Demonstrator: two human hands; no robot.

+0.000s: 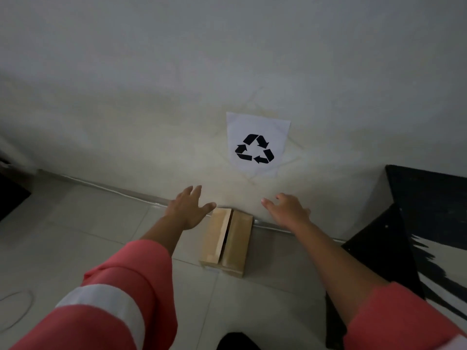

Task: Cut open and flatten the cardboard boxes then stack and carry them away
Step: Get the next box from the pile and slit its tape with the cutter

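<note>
A small stack of flattened brown cardboard (227, 242) lies on the tiled floor, its far end against the foot of the wall. My left hand (188, 207) hovers just left of its far end, fingers spread and holding nothing. On the other side my right hand (286, 212) is held above and to the right of the cardboard, also spread and empty. Neither hand touches the cardboard. Both arms wear pink sleeves with a white band.
A white sheet with a black recycling symbol (256, 145) is stuck on the wall above the cardboard. A black piece of furniture (394, 236) stands close at the right. Dark furniture (10, 193) sits at the far left. A thin cable (17, 309) lies on the floor.
</note>
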